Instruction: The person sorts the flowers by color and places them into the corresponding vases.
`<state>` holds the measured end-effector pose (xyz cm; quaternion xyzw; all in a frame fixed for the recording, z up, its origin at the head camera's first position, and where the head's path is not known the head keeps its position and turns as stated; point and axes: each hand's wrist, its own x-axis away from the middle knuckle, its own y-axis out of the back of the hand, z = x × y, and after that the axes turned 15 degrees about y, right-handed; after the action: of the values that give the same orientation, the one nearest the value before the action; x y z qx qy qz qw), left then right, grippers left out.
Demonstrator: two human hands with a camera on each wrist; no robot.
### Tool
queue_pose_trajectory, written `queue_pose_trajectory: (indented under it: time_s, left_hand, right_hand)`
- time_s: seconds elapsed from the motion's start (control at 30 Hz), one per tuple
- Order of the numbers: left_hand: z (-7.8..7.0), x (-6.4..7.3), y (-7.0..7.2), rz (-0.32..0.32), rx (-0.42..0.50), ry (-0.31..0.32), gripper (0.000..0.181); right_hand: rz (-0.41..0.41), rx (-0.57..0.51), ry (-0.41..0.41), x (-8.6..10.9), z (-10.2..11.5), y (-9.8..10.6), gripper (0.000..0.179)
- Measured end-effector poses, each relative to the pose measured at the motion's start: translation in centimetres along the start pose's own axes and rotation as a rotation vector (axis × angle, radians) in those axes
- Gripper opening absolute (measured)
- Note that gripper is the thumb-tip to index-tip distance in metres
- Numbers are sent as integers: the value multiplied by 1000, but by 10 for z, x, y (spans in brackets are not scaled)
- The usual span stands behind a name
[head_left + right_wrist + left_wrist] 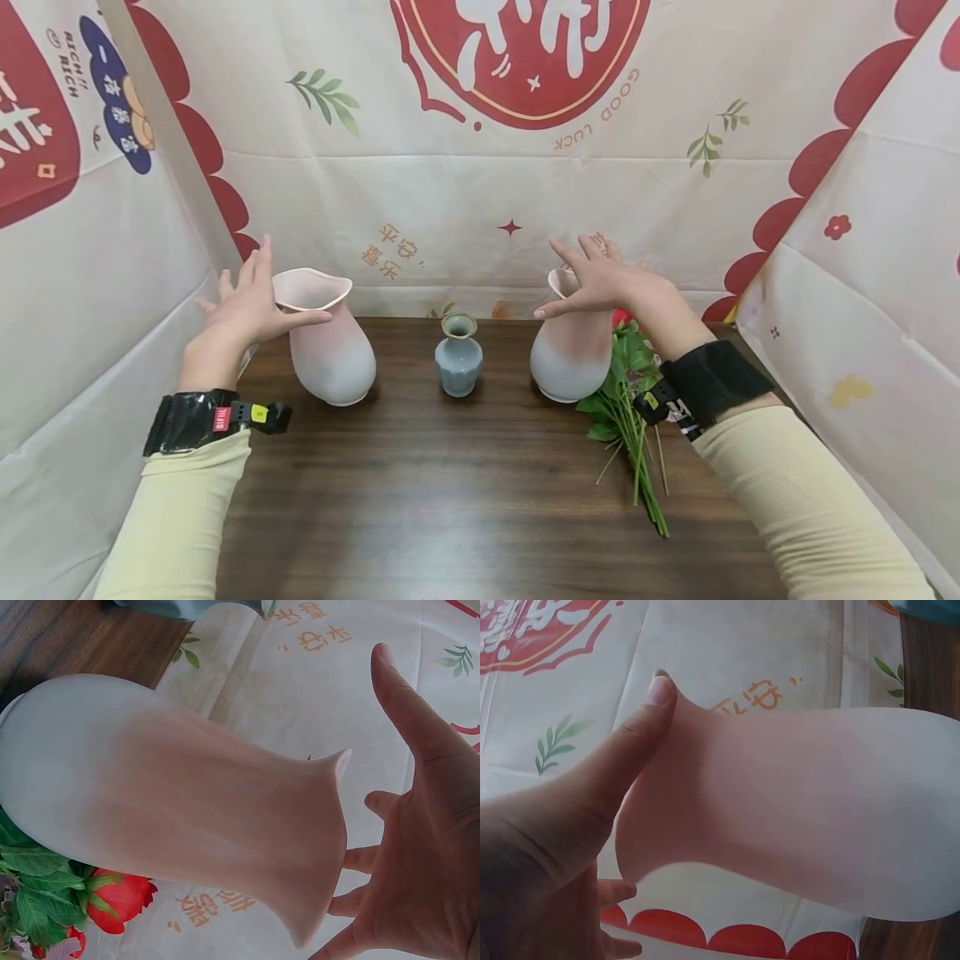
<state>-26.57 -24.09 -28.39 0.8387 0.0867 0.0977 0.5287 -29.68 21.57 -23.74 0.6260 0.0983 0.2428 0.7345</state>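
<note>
A pink-and-white vase [333, 358] with a wavy rim stands upright at the left of the table. My left hand [243, 308] is beside its mouth, fingers spread, the thumb stretched across the front of the rim. In the left wrist view that thumb overlaps the flared lip of the vase [795, 802]. A matching vase [572, 358] stands upright right of centre. Over its mouth my right hand [600, 279] is spread, thumb pointing left. The right wrist view shows the right hand [427, 855] near the flared rim, with fingers straight and apart, gripping nothing.
Between the two vases stands a small blue-grey vase [458, 358]. Flowers with red blooms and long green stems [633, 417] lie right of the right vase, partly under my right forearm. Printed cloth [465, 192] walls the dark wooden table [435, 500] at back and sides.
</note>
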Motion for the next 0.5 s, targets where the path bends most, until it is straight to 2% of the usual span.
queue_pose_trajectory:
  time_s: [0.2,0.4,0.5]
  left_hand:
    - [13,-2,-5,1,56,13,146]
    - [24,-5,-16,-3,64,-24,145]
    - [29,-6,-20,22,88,-28,144]
  right_hand:
    - [-3,-7,0,0,0,0,120]
    - [-2,-5,0,0,0,-1,119]
    - [-2,-8,0,0,0,-1,120]
